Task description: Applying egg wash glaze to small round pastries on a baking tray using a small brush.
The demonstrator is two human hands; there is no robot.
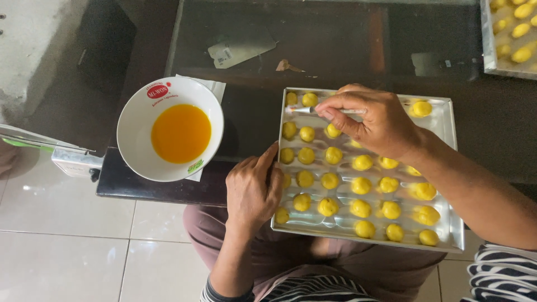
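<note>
A shiny metal baking tray rests partly on a dark low table and partly over my lap, filled with several rows of small round yellow dough balls. My right hand hovers over the tray's far side, pinching a thin pastry brush whose bristle tip points left at the top-left balls. My left hand grips the tray's near-left edge, thumb up along the rim. A white bowl of orange-yellow egg wash sits to the left of the tray on a white napkin.
A second tray of yellow dough pieces stands at the top right corner. A grey card and a scrap lie on the dark glass table beyond. White floor tiles spread to the left, with a small box at the table's left edge.
</note>
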